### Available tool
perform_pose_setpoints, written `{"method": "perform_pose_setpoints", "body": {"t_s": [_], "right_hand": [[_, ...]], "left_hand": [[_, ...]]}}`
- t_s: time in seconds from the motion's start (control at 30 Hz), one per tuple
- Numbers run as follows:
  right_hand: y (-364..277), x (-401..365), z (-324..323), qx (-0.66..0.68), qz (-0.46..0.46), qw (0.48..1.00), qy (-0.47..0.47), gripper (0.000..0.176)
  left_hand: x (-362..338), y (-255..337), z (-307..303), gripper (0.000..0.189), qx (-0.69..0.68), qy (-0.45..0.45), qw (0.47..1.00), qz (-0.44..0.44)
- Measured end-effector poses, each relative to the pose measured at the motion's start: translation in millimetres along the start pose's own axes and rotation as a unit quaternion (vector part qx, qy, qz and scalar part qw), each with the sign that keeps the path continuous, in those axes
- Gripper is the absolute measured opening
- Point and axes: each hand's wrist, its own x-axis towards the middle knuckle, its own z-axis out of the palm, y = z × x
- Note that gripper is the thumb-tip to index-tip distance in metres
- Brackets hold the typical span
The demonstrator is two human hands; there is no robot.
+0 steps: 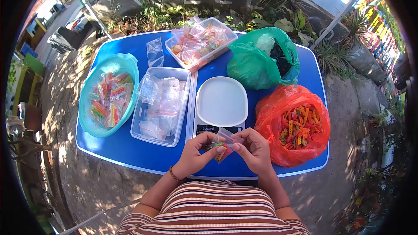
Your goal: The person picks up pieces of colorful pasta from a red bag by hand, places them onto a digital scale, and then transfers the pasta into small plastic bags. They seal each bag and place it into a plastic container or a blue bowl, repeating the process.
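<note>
Both hands hold one small clear plastic bag [224, 144] with colourful snack pieces inside, just above the near edge of the blue table [130, 150]. My left hand [197, 153] pinches its left side and my right hand [253, 149] pinches its right side. Right behind the hands stands a white digital scale [220, 103] with nothing on its pan. An open red plastic bag [296, 124] full of loose colourful snack sticks lies to the right of my right hand.
A clear tub [162, 104] of small plastic bags sits left of the scale. A teal basin [109, 95] holds filled packets. At the back are another clear tub [201, 41] of packets and a green bag [263, 58]. Plants and ground surround the table.
</note>
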Motion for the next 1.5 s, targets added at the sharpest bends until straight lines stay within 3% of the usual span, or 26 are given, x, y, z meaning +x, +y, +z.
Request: {"method": "perform_pose_setpoints", "body": {"t_s": [0.03,0.13,0.23,0.27,0.37,0.47,0.6,0.73,0.9,1.0,1.1,1.13,1.23,1.27,1.37,1.5], "right_hand": [[-2,-1,-1,-0.028,-0.009,0.999,-0.014,0.007],[0,0,5,-0.094,-0.078,0.992,0.000,0.007],[-5,5,11,-0.157,-0.148,0.976,-0.003,0.013],[-9,9,14,-0.177,-0.170,0.969,-0.014,0.015],[-16,22,27,-0.197,-0.234,0.951,-0.045,0.020],[-21,38,50,-0.194,-0.256,0.944,-0.081,0.024],[-24,58,83,-0.177,-0.280,0.933,-0.138,0.029],[-21,71,115,-0.160,-0.277,0.926,-0.198,0.041],[-20,80,138,-0.167,-0.284,0.923,-0.197,0.044],[-18,78,139,-0.160,-0.285,0.921,-0.212,0.042],[-12,74,132,-0.180,-0.291,0.915,-0.213,0.041],[-9,72,126,-0.187,-0.288,0.915,-0.212,0.041],[-8,65,104,-0.217,-0.268,0.917,-0.199,0.038],[-8,62,96,-0.228,-0.259,0.919,-0.190,0.036],[-14,48,64,-0.351,-0.270,0.891,-0.103,0.033],[-29,15,8,-0.466,-0.235,0.853,0.027,0.029]], "left_hand": [[0,1,0,0.029,0.016,0.016,1.000,0.002],[6,11,-4,0.030,0.294,0.044,0.932,0.206],[-3,28,-12,0.041,0.415,0.076,0.877,0.231],[-8,28,-16,0.044,0.343,0.063,0.918,0.190],[-18,34,-34,0.038,0.199,0.041,0.971,0.123],[-29,34,-49,0.035,0.239,0.106,0.948,0.183],[-48,40,-66,0.041,0.358,0.213,0.873,0.253],[-64,25,-89,0.028,0.412,0.306,0.812,0.278],[-67,26,-151,0.017,0.555,0.443,0.642,0.289],[-60,15,-197,0.015,0.553,0.516,0.615,0.224],[-59,19,-211,0.014,0.594,0.537,0.590,0.105],[-60,24,-217,0.029,0.606,0.515,0.604,0.053],[-44,46,-198,0.046,0.645,0.508,0.561,0.104],[-38,49,-187,0.059,0.653,0.472,0.580,0.120],[-11,58,-104,0.054,0.594,0.306,0.718,0.194],[24,32,-19,0.048,0.535,0.074,0.798,0.267]]}}
